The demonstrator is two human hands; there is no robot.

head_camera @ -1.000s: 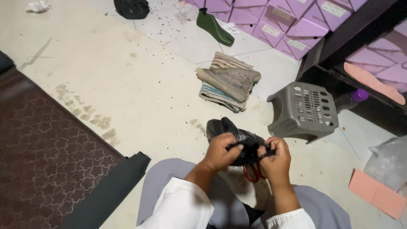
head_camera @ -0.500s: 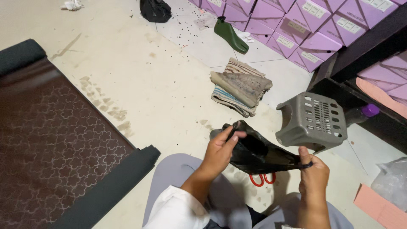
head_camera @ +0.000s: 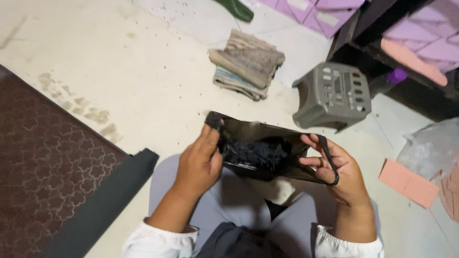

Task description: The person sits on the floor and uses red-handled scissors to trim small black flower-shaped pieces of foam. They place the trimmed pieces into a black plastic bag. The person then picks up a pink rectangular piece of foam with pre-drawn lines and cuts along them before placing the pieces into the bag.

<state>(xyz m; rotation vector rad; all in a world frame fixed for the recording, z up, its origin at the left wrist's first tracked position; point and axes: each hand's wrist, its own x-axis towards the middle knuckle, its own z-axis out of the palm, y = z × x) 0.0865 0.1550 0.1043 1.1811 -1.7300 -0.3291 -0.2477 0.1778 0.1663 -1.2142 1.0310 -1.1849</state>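
Black plastic bag (head_camera: 260, 150) stretched open over lap, left hand (head_camera: 198, 162) pinching its rim, right hand (head_camera: 342, 172) fingers hooked through handle loop, contents indistinct.

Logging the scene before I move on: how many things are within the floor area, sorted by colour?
Black: 1, plastic bag held by both hands
Grey: 1, small stool
Pink: 1, flat pad
Green: 1, shoe form
Beige: 1, folded cloths
Total: 5

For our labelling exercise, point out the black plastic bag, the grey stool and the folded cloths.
black plastic bag (head_camera: 260, 150), head view, middle of its stretched sheet.
grey stool (head_camera: 334, 95), head view, its slotted top.
folded cloths (head_camera: 246, 64), head view, top of the stack.
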